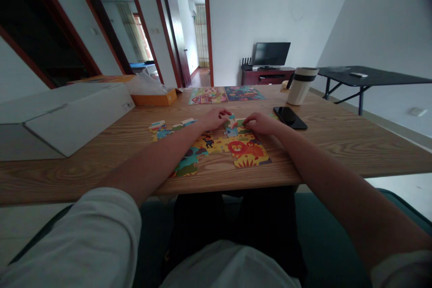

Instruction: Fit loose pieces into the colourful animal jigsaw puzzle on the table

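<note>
A partly joined jigsaw puzzle point(219, 145) lies on the wooden table in front of me. Its yellow lower right part shows a lion picture point(248, 150). My left hand point(215, 119) reaches over the puzzle, its bent fingers closed on the edge of a light-coloured puzzle piece point(231, 121). To its right, my right hand point(262, 123) has thumb and fingers pinched at a green puzzle piece point(241, 123) along the top edge. Loose pieces point(162, 131) lie left of my left forearm, which hides part of the puzzle.
A white box point(81, 114) stands at the left, beside an orange box point(157, 98) with plastic wrap. Two picture sheets point(225, 94) lie toward the back. A black phone point(290, 118) and a cream tumbler point(300, 87) are at the right.
</note>
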The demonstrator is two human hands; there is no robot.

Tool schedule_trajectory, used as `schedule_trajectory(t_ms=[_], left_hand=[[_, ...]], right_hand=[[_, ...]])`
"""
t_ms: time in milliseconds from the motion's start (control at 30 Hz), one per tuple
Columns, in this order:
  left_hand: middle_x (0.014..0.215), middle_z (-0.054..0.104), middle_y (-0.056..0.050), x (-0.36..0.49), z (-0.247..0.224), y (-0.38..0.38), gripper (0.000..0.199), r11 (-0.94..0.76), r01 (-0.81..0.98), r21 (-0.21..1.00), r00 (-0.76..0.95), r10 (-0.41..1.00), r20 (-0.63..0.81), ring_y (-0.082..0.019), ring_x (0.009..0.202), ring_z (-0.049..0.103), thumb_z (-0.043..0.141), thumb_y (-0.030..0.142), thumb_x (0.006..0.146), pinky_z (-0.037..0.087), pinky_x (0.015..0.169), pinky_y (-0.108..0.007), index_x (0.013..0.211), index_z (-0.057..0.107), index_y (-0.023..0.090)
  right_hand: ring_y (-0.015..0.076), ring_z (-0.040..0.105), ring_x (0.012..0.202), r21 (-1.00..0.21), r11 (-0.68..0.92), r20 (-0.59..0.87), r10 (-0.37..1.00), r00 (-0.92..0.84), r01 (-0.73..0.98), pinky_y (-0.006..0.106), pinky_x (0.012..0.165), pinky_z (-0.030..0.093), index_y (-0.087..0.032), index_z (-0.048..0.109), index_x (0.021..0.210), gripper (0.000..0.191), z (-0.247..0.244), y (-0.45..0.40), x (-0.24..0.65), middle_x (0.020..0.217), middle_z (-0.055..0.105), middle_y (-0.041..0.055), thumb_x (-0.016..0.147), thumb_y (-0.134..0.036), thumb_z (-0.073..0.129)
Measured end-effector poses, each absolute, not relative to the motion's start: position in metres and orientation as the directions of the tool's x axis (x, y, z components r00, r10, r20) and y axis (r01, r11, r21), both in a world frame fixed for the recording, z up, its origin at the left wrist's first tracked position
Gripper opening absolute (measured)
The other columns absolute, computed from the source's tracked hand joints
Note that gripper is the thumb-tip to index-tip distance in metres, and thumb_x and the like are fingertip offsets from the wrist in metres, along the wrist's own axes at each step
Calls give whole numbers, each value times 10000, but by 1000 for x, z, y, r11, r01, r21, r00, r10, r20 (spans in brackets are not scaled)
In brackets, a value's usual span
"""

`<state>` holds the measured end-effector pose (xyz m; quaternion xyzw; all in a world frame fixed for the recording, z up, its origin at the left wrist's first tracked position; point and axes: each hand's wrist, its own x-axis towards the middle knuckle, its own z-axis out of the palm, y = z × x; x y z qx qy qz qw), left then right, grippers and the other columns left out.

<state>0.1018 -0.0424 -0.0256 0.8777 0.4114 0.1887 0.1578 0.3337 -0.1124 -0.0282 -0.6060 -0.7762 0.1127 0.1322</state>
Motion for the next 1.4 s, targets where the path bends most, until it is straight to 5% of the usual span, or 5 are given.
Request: schedule_trajectory(t_ms=[200,433,633,900,1400], left_hand=[[966,755,-52,103,-27,-45,374,-634,664,397,635,758,148,-185,817,674,588,331,896,512,757,-274,1217,706,181],[1129,745,-61,106,-28,-47,383,-730,653,203,722,681,125,-226,1028,669,526,406,941,497,909,-296,1199,736,217],[1434,591,-52,104,-34,-42,438,-827,536,170,819,558,133,-212,1291,555,469,450,988,384,1094,-286,1325,664,249],[1185,726,-65,106,-29,-43,445,-845,521,123,833,535,141,-219,1083,649,467,504,980,461,954,-285,1223,721,230],[1144,721,-67,111,-25,-47,358,-851,519,84,839,526,139,-221,1056,645,500,427,969,469,937,-300,1140,730,213]], right_hand=[[209,675,1073,-331,312,65,949,-308,891,261,984,476,-234,786,1120,309,-29,-111,334,1197,740,46,931,-219,542],[220,688,1049,-336,306,91,952,-292,891,262,974,481,-208,787,1127,314,-36,-105,337,1174,748,60,935,-235,540],[225,698,1019,-351,303,92,953,-289,886,274,971,490,-205,783,1146,334,-38,-103,338,1156,754,56,926,-224,532],[228,693,1033,-332,294,81,956,-283,896,280,973,489,-229,783,1151,336,-35,-105,337,1170,750,46,921,-226,539],[236,691,1039,-318,281,83,960,-268,906,284,967,491,-217,787,1139,328,-33,-107,335,1156,754,55,926,-225,538]])
